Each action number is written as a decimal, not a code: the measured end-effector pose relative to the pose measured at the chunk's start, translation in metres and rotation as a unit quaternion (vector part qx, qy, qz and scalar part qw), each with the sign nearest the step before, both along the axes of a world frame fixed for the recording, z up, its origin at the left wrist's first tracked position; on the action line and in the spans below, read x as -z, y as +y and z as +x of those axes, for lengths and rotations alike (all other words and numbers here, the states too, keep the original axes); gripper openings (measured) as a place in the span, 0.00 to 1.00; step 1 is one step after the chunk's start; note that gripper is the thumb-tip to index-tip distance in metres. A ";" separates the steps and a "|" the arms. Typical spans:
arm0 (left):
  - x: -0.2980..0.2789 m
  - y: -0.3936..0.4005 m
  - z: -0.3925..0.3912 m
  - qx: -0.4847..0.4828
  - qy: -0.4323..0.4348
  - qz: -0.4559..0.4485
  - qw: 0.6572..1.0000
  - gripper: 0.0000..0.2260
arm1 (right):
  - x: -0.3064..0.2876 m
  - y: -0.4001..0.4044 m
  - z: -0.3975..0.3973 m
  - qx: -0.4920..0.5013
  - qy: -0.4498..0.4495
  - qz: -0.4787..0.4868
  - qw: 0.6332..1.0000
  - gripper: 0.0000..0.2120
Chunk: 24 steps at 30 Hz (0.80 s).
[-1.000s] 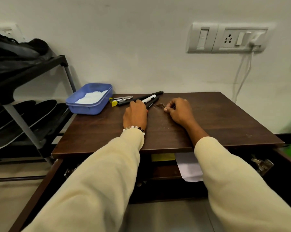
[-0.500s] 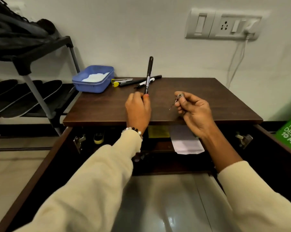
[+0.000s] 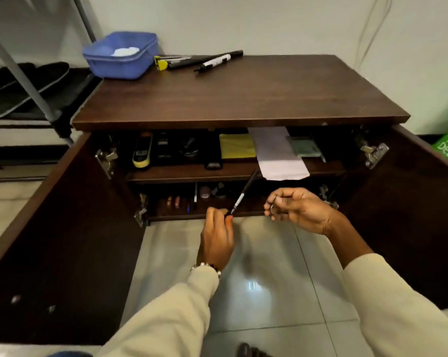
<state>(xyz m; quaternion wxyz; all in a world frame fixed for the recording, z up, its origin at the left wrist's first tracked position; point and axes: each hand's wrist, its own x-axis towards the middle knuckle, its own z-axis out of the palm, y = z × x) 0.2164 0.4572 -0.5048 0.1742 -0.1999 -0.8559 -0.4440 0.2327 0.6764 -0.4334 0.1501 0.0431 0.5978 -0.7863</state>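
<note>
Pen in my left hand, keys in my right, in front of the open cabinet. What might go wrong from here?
The left hand pinches the pen only at its very end, so it may slip or swing.
Its far end points near the paper hanging off the upper shelf and might snag it.
The keys dangle from the right hand and might drop.

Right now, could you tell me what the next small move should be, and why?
Probably ease the left hand forward and lay the black pen on the lower shelf: the fingers pinch its near end, its far end points into the open cabinet, and similar slim items lie there.
</note>
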 end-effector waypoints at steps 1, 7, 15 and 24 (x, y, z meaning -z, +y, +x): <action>0.015 -0.004 0.002 -0.014 -0.007 -0.036 0.999 0.12 | 0.012 0.000 0.000 0.021 -0.020 0.030 0.999 0.11; 0.063 -0.001 -0.004 -0.072 -0.117 -0.138 0.981 0.08 | 0.070 0.006 -0.010 0.128 -0.093 0.214 0.964 0.05; 0.068 0.057 -0.066 -0.128 -0.308 -0.081 0.939 0.14 | 0.111 0.006 -0.067 0.255 -0.112 0.206 0.938 0.10; 0.079 0.100 -0.122 -0.181 -0.403 0.032 0.897 0.12 | 0.139 0.021 -0.142 0.154 -0.127 0.447 0.872 0.07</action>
